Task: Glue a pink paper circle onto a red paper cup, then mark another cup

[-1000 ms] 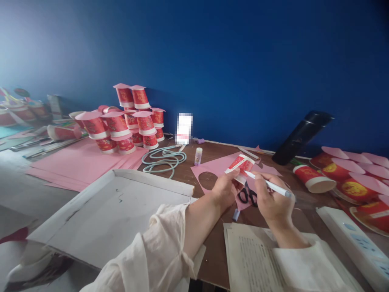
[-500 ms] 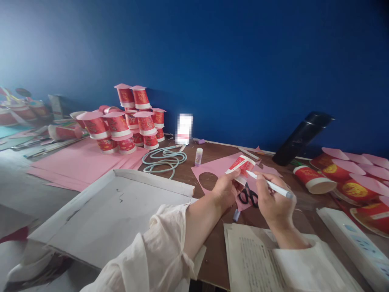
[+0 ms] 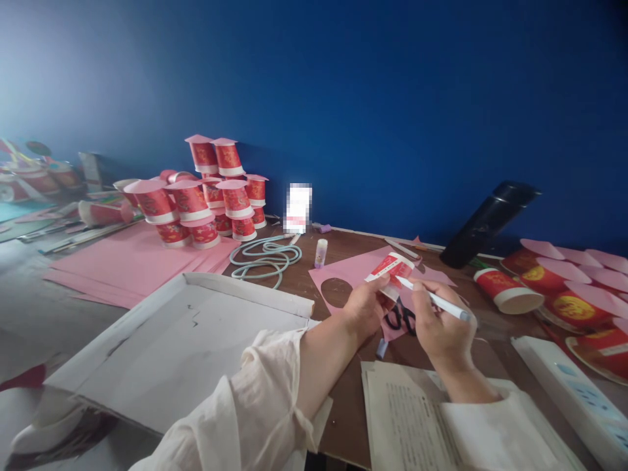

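Between the thumb and fingers of my left hand point(image 3: 366, 307) is a red-and-white piece point(image 3: 392, 267), which looks like part of a paper cup. A white pen point(image 3: 444, 304) is gripped in my right hand point(image 3: 444, 333), its tip at the right side of the red-and-white piece. Whether the tip touches it I cannot tell. Under my hands lies a pink paper sheet point(image 3: 326, 267) with a round hole cut out. Black-handled scissors point(image 3: 407, 320) rest on it, partly hidden by my hands. Just beyond stands a glue stick point(image 3: 320, 254).
Stacked red cups point(image 3: 186, 199) with pink tops stand on pink sheets point(image 3: 112, 261) at left. A white box lid point(image 3: 196, 347) lies in front. At right are a black bottle point(image 3: 485, 226), a tipped cup point(image 3: 507, 291), more cups, a power strip point(image 3: 572, 386) and printed papers point(image 3: 407, 418).
The red-and-white piece has tilted slightly in my left hand. My right hand and the pen have shifted a little to the left. Everything else stays in place.
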The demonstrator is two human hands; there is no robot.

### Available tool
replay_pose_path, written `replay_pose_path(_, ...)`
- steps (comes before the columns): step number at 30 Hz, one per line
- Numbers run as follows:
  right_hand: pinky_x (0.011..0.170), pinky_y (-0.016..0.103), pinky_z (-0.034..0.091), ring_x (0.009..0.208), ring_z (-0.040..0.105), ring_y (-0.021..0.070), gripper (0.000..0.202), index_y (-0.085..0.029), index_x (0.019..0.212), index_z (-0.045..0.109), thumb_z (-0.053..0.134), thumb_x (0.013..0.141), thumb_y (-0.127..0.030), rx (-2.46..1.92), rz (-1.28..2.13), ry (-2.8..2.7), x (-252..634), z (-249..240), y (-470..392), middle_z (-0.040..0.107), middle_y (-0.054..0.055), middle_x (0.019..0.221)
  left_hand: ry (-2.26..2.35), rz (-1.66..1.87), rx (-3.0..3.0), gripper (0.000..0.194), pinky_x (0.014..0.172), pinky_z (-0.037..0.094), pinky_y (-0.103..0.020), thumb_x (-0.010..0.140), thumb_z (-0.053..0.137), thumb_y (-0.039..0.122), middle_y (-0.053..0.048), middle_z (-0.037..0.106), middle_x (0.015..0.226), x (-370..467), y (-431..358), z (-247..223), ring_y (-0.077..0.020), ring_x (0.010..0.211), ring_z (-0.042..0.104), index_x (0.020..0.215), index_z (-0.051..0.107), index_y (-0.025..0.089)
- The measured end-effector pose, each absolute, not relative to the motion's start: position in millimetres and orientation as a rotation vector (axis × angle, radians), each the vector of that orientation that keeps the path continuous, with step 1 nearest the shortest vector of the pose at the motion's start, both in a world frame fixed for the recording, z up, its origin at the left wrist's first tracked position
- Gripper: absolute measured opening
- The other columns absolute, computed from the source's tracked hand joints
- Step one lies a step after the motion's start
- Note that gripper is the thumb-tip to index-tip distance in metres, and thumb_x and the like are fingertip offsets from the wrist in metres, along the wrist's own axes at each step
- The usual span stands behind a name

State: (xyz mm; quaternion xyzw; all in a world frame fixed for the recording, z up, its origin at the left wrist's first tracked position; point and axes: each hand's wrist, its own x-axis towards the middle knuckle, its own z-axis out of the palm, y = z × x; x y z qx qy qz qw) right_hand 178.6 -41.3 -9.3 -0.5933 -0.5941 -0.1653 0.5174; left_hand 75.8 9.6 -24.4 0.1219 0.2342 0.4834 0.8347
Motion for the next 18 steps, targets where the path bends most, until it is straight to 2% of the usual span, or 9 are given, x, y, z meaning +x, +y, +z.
replay_pose_path(12, 0.065, 0.030, 0.050, 0.071, 0.069, 0.0194, 0.026, -0.017, 0.085, 0.072, 0.054, 0.091, -0.035, -1.430, -0.465, -1.426, 180.1, -11.8, -39.1, 0.075, 0.008, 0.079, 0.513, 1.013, 0.267, 0.009, 0.075, 0.047, -0.025, 0.077, 0.069, 0.015, -0.006, 0.068, 0.082, 76.9, 8.0, -21.6, -0.0129, 0.072, 0.061, 0.084, 0.068, 0.012)
replay_pose_path(18, 0.071, 0.031, 0.052, 0.078, 0.070, 0.0208, 0.026, -0.015, 0.088, 0.072, 0.054, 0.092, -0.034, -1.414, -0.479, -1.433, 182.0, -11.1, -40.0, 0.075, 0.009, 0.084, 0.527, 1.007, 0.269, 0.009, 0.077, 0.047, -0.027, 0.078, 0.068, 0.016, -0.007, 0.068, 0.085, 77.4, 8.6, -22.6, -0.0140, 0.074, 0.062, 0.086, 0.069, 0.012)
